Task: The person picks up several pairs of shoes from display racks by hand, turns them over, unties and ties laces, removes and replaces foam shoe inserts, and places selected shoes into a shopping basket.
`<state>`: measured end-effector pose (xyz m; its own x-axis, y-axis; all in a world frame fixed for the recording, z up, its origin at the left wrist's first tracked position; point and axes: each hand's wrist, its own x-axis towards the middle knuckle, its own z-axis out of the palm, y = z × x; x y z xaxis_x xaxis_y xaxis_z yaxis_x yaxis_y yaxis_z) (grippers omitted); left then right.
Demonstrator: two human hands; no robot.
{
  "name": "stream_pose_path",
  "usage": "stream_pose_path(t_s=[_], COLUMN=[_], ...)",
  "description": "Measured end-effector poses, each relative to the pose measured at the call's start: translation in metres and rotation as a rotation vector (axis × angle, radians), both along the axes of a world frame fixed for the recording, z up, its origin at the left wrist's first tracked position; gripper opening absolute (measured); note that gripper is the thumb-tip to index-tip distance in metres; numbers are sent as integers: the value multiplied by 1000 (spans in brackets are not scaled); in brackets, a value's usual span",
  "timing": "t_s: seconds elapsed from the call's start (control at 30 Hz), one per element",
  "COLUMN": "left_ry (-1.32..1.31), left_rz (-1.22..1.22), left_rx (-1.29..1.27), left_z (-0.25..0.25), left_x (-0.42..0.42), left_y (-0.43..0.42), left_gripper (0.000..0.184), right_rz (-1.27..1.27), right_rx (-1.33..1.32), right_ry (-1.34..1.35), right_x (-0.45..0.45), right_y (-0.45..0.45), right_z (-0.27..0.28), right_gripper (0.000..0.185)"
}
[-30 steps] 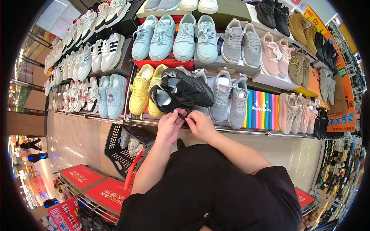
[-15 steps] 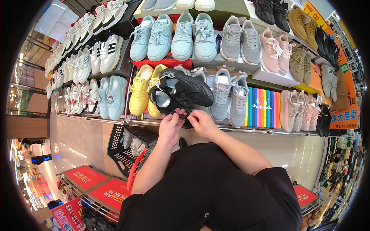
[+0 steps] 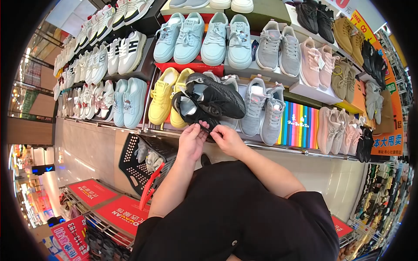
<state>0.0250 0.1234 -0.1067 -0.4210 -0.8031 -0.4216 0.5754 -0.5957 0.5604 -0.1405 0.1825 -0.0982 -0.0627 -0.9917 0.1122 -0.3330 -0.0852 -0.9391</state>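
A pair of black sneakers lies on the shelf's front edge, on top of other shoes. The nearer black sneaker (image 3: 191, 108) shows a pale insole; the other black sneaker (image 3: 224, 98) is on its right, sole edge outward. My left hand (image 3: 192, 138) is palm-up at the nearer sneaker's front, its fingertips pinching what looks like a black shoelace. Close beside it, my right hand (image 3: 227, 139) is closed, thumb and forefinger pinching the same dark lace. The lace is small and partly hidden by my fingers. Yellow sneakers (image 3: 162, 98) sit to the left, grey sneakers (image 3: 252, 106) to the right.
Light-blue sneakers (image 3: 189, 39) stand on boxes in the row above. A striped shoebox (image 3: 298, 126) is farther right. Below the shelf rail, a black basket (image 3: 133, 167) with a red handle (image 3: 151, 187) holds greyish items. Red signs (image 3: 124, 213) top racks at lower left.
The view has shifted slightly, so the shelf appears a little to the right. Both hands remain at the nearer black sneaker, with only small finger movements.
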Motion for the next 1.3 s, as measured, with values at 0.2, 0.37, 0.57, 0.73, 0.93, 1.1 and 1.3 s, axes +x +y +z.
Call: stream_pose_path(t_s=[0.2,0.37,0.57,0.73,0.93,1.1,1.3], left_ry=[-27,-792,-968,-1067,-1283,-1258,-1306], left_rz=[47,-327,-5,78,-160,-32,58], left_rx=[-9,-377,-589,-1016,-1107,-975,-869], left_z=[6,23,31,66,65,57,38], left_x=[-8,32,53,23,15,14,23], left_y=[4,-9,6,-6,-28,-28,-1], left_gripper=[16,21,14,28,54,40,20], right_rz=[-50,-213,-393,-457,-351,-420,-154], right_rx=[45,80,48,-147,5,-138,-116], right_ry=[35,-18,36,273,290,527,443], right_x=[0,-17,-46,-68,-65,-50,-14], right_y=[1,18,38,25,-3,-2,11], right_z=[-10,-16,-4,9,24,22,35], right_gripper=[19,18,15,35,60,49,29])
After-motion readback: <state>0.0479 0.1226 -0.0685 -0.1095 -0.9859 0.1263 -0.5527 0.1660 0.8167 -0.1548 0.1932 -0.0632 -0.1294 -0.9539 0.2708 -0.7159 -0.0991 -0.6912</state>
